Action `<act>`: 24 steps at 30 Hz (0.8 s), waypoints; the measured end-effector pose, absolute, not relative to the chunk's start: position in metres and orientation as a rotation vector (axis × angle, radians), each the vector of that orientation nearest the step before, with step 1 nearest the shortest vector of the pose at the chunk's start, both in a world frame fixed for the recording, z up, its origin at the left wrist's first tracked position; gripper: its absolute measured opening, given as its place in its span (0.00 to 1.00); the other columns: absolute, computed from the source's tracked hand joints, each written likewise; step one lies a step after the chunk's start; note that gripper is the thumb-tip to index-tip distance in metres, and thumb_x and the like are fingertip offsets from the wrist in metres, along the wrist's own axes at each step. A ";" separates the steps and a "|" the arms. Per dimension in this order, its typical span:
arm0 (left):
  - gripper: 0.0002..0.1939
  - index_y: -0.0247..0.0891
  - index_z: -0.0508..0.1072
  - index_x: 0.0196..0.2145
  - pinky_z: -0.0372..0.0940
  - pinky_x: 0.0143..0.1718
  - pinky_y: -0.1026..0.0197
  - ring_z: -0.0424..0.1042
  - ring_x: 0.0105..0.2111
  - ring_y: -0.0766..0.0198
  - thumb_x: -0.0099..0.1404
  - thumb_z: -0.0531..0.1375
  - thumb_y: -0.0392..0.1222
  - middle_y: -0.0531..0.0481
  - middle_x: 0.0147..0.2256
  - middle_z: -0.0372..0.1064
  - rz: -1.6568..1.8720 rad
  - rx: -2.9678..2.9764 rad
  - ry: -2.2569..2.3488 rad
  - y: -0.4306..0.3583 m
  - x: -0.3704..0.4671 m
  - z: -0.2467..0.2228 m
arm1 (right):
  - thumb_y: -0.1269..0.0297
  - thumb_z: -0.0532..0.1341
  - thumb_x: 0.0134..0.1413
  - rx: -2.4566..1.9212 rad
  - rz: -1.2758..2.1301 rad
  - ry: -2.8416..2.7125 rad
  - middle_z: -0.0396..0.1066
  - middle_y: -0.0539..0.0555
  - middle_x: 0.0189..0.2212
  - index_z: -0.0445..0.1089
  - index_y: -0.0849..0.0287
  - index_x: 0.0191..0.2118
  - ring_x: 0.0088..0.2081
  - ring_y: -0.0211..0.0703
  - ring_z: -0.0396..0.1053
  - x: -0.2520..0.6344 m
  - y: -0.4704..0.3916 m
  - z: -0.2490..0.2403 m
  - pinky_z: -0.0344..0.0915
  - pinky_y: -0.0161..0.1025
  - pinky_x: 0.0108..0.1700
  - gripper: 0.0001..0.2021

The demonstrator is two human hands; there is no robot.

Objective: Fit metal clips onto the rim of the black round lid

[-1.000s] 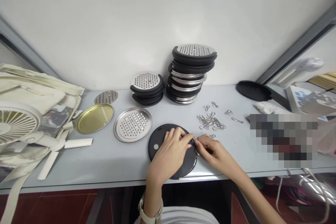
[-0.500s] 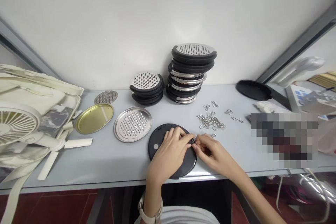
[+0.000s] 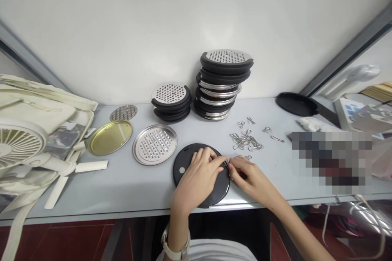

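The left hand (image 3: 199,177) lies across a black disc (image 3: 219,191), fingers bent over its top; whether it grips or only presses, I cannot tell. The right hand (image 3: 246,171) has its thumb and fingertips drawn together at the disc's right rim, and what sits between them is too small to make out. The disc rests near the front edge of a glossy pale grey table (image 3: 137,187), which catches a bright reflection beside it. Just beyond the right hand, wire clips (image 3: 246,141) lie in a loose heap. Left of the disc are a silver grater plate (image 3: 155,144) and a gold plate (image 3: 110,138). Toward the back stand a short stack (image 3: 171,102) and a taller, leaning stack (image 3: 223,85), close to a plain whitish wall (image 3: 153,20). A cream bag (image 3: 45,104) and a fan (image 3: 18,142) crowd the left end; dark red floor tiles (image 3: 76,242) show below.
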State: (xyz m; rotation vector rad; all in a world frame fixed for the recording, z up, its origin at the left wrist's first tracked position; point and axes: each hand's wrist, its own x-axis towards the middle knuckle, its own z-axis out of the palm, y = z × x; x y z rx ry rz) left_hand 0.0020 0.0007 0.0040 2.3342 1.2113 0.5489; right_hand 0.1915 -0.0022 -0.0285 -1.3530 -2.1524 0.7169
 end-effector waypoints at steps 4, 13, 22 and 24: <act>0.16 0.47 0.65 0.54 0.59 0.50 0.52 0.61 0.44 0.60 0.71 0.48 0.38 0.49 0.42 0.61 0.546 2.331 1.215 0.001 0.002 0.004 | 0.65 0.47 0.66 -1.349 0.704 -2.142 0.57 0.48 0.21 0.55 0.56 0.25 0.28 0.42 0.59 0.192 -0.002 -0.030 0.59 0.41 0.36 0.16; 0.15 0.47 0.65 0.53 0.58 0.51 0.52 0.61 0.44 0.60 0.71 0.48 0.38 0.50 0.43 0.61 0.530 2.326 1.208 0.001 0.001 0.004 | 0.62 0.47 0.66 -1.366 0.708 -2.146 0.56 0.47 0.20 0.53 0.56 0.25 0.27 0.41 0.59 0.189 -0.003 -0.027 0.58 0.40 0.34 0.16; 0.16 0.47 0.65 0.53 0.59 0.50 0.51 0.62 0.44 0.59 0.71 0.47 0.38 0.49 0.43 0.61 0.543 2.322 1.200 0.001 0.001 0.003 | 0.64 0.51 0.63 -1.355 0.676 -2.152 0.55 0.47 0.19 0.49 0.55 0.23 0.26 0.40 0.57 0.190 -0.004 -0.025 0.57 0.38 0.31 0.16; 0.16 0.47 0.65 0.53 0.59 0.51 0.52 0.62 0.44 0.59 0.71 0.47 0.37 0.49 0.43 0.61 0.544 2.318 1.200 0.001 0.001 0.003 | 0.64 0.52 0.62 -1.355 0.673 -2.162 0.55 0.47 0.20 0.49 0.55 0.24 0.26 0.40 0.57 0.189 -0.004 -0.025 0.57 0.38 0.31 0.16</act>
